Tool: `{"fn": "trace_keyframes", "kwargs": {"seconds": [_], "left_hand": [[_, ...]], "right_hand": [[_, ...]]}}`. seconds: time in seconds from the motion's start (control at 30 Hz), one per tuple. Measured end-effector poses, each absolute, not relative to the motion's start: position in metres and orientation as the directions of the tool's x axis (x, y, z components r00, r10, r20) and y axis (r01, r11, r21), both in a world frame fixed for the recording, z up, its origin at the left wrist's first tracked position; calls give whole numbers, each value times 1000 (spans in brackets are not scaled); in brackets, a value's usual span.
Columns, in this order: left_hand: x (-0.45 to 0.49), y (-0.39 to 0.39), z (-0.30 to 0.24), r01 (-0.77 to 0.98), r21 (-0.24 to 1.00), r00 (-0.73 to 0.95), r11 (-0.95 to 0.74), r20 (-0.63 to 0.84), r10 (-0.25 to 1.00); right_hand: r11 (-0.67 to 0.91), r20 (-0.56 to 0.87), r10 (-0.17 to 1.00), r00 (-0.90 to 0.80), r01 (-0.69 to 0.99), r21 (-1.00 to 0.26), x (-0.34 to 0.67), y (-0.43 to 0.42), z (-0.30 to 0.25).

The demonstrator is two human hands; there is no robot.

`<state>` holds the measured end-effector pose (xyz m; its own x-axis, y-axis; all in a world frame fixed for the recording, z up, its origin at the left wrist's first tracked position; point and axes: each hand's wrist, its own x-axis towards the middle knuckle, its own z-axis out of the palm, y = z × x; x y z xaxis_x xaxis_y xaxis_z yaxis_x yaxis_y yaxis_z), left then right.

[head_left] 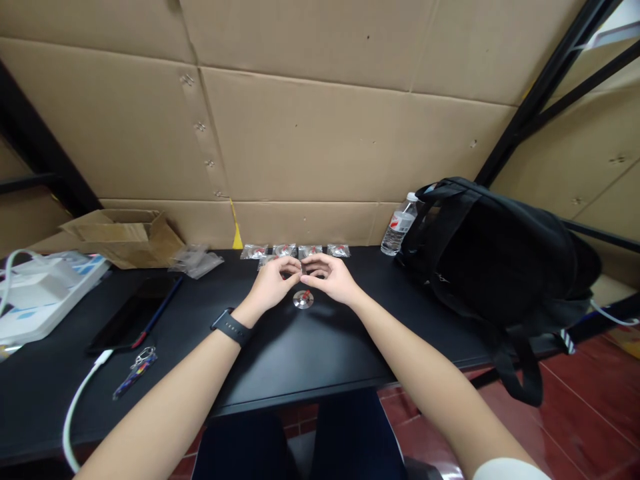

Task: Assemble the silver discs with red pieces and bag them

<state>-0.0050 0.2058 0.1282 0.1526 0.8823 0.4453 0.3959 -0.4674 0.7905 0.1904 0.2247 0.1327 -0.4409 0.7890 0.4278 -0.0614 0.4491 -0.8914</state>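
Observation:
Above the middle of the black table, my left hand (pixel 276 279) and my right hand (pixel 333 277) meet fingertip to fingertip. Both are closed in a pinch around something small and thin between them, too tiny to make out. Just below the fingers, a round shiny metal disc (pixel 303 300) with a red piece on it lies on the table. Behind my hands, several small clear plastic bags (pixel 339 251) stretch in a row, with shiny and red contents. One more bag (pixel 265 262) is partly hidden by my left hand. A dark watch (pixel 232 327) is on my left wrist.
At the left are an open cardboard box (pixel 135 233), loose clear bags (pixel 197 261), a tablet (pixel 137 313) with a white cable (pixel 75 407), a keychain (pixel 135 373) and a power strip (pixel 50 307). A water bottle (pixel 399 227) and black backpack (pixel 505 253) stand right. Cardboard (pixel 310 140) walls the back.

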Motion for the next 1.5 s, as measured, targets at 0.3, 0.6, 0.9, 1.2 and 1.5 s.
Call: {"fn": "trace_keyframes", "kwargs": {"seconds": [0.3, 0.6, 0.9, 1.2, 1.5], "left_hand": [[-13, 206, 135, 455, 757, 142, -469, 458, 878], [-7, 207, 130, 172, 884, 80, -435, 428, 900], [-6, 206, 130, 174, 891, 95, -419, 408, 908], [-5, 206, 131, 225, 875, 97, -429, 418, 903], [-7, 206, 130, 318, 847, 121, -425, 409, 905]], "right_hand": [[443, 436, 813, -386, -77, -893, 193, 228, 136], [420, 415, 818, -399, -80, -904, 191, 226, 135], [422, 414, 808, -420, -79, -903, 191, 226, 133], [436, 415, 801, -432, -54, -898, 190, 224, 134], [435, 405, 791, -459, -45, -899, 190, 224, 133]]}}
